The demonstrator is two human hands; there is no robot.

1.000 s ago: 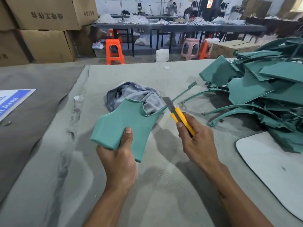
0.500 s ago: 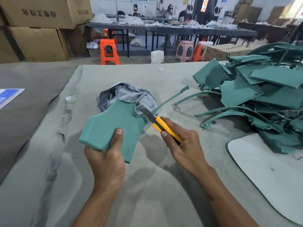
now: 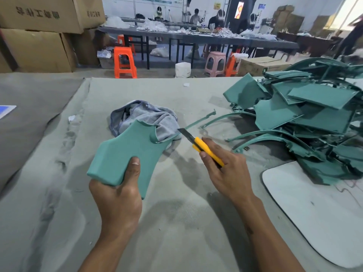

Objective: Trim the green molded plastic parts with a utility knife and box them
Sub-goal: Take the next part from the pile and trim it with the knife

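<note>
Above the grey bench, a green plastic part was held up by the left hand, with the thumb pressed on its front and the fingers hidden behind it. A yellow utility knife was gripped by the right hand, its blade held just beside the part's edge. More green parts were piled on the right, and a grey cloth was seen behind the held part.
</note>
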